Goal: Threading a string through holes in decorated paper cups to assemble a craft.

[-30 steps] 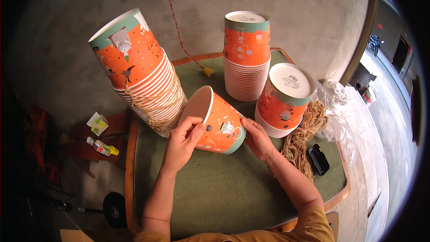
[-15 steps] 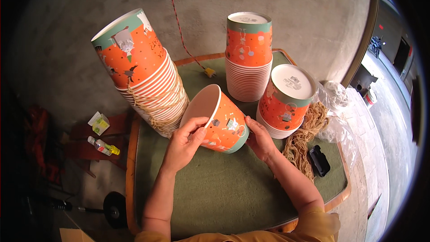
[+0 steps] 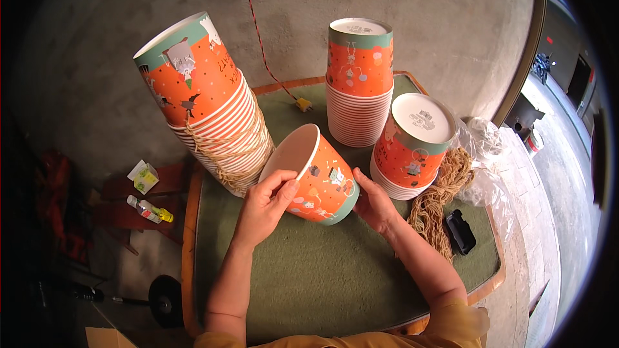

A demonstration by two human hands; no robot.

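An orange paper bucket (image 3: pixel 325 187) with a green band and cartoon prints lies tilted between my hands, its open white mouth toward the upper left. My left hand (image 3: pixel 267 206) pinches the bucket's rim, thumb outside and fingers at the mouth. At the base end, my right hand (image 3: pixel 376 206) rests against the green band; its fingers are partly hidden behind the bucket. To the left leans a tall stack of matching buckets (image 3: pixel 200 87), wound with twine (image 3: pixel 225 148). Two upside-down stacks stand beyond and to the right: a taller stack (image 3: pixel 359 67) and a shorter stack (image 3: pixel 412 154).
Loose twine (image 3: pixel 438 200), a black plastic tray (image 3: pixel 460 232) and clear plastic bags (image 3: pixel 487 187) lie along the right side of the green-topped table (image 3: pixel 303 283). A yellow plug (image 3: pixel 302 104) on a cord lies near the wall. Bottles (image 3: pixel 149 209) sit on a red bench at left.
The bucket has turned slightly about its length between my hands, so more of its lower print shows. Both hands stay in nearly the same place.
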